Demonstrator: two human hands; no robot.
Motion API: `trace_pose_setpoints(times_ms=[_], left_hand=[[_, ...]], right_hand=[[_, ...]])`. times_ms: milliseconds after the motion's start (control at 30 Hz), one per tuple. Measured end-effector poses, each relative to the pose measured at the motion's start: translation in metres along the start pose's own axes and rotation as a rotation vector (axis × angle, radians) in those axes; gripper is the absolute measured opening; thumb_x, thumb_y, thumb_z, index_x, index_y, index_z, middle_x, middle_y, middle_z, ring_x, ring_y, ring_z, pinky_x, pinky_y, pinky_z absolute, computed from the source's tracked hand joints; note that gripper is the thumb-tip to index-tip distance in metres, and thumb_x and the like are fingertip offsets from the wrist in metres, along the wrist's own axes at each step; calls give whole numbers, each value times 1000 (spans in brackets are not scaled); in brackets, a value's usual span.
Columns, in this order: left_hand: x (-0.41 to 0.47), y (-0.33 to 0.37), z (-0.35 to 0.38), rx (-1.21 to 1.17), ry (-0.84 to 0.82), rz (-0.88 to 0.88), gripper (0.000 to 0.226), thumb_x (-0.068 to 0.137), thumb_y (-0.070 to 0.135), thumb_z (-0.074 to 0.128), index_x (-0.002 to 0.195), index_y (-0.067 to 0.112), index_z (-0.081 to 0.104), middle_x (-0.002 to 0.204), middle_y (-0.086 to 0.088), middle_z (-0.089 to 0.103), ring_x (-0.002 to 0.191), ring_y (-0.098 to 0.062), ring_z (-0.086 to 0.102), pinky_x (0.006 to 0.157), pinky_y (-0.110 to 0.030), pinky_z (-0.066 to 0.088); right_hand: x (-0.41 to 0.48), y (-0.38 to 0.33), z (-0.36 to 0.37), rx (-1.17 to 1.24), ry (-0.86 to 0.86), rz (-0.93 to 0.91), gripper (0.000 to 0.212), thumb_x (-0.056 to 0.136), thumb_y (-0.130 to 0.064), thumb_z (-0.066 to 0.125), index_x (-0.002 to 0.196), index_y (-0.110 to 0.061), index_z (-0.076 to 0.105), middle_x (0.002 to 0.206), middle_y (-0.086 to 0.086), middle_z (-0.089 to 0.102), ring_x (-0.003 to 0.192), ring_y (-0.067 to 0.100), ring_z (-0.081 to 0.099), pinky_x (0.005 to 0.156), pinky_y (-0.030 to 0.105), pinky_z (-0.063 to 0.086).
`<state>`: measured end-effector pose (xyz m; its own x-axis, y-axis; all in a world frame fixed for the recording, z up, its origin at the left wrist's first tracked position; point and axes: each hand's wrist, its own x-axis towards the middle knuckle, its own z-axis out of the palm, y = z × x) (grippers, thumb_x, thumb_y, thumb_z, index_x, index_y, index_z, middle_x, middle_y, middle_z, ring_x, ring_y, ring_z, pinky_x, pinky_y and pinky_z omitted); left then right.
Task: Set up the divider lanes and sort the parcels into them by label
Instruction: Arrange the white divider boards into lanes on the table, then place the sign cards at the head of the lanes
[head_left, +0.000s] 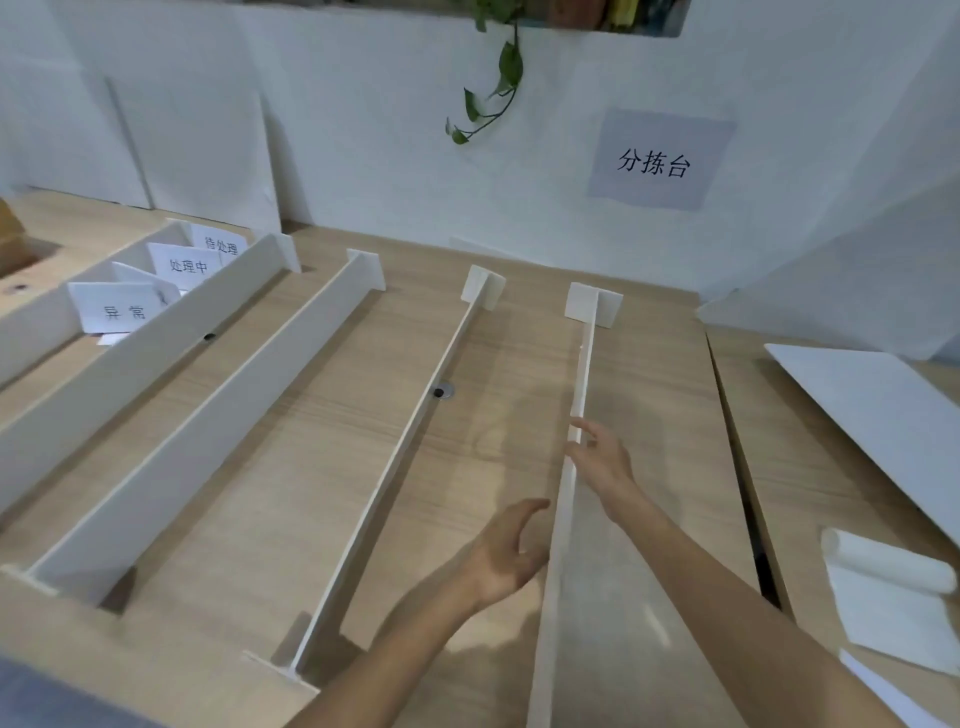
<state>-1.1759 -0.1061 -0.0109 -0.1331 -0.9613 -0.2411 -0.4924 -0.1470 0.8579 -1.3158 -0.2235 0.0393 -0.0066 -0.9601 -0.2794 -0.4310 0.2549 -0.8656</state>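
Note:
Several long white divider boards stand upright on the wooden table (291, 493), running from the front edge toward the wall. The rightmost divider (582, 384) stands between my hands. My right hand (602, 457) touches its top edge with straight fingers, from the right side. To the divider's left, near its lower part, my left hand (511, 551) hovers with relaxed curved fingers and holds nothing. Folded white label cards (122, 309) with printed characters stand in the far-left lanes. No parcel is in view.
A white board (878, 410) lies flat on the adjoining table at the right, with a rolled white sheet (883, 566) nearer me. More white boards (192, 150) lean on the back wall. A paper sign (657, 161) hangs there, under a trailing plant (498, 78).

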Motion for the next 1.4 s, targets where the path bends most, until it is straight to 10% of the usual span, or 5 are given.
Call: trace_pose_setpoints(times_ms=[233,367,867,1400], left_hand=[[-75,-11,-132,-104,212,36,60,88,27,61,144,18,43,139,5,49,127,-12,48,92,-5,38],[-143,-48,-224,-85,349,17,57,93,31,58,147,23,40,149,3,45,134,-17,44,105,-29,40],[-414,-214,-510,-29,870,-144,52,96,33,60,144,29,42,149,7,44,134,-17,45,102,-30,39],[-398,-339,-717,-8,799,-252,53,97,35,58,147,25,41,145,7,47,129,-16,47,102,-36,45]], right_hand=[[-52,-91,94,-55,-136,-166,47,89,-15,59,136,-22,56,136,-3,53,115,15,53,87,22,38],[-95,-141,194,-81,-261,-246,48,86,-14,63,134,-20,58,133,-4,56,102,14,58,88,23,43],[-261,-307,532,-153,-660,-552,50,86,-20,65,135,-26,55,134,3,57,110,18,60,100,39,48],[-201,-391,760,-190,-704,-517,54,92,-20,63,143,-23,47,145,1,48,125,20,54,87,25,40]])
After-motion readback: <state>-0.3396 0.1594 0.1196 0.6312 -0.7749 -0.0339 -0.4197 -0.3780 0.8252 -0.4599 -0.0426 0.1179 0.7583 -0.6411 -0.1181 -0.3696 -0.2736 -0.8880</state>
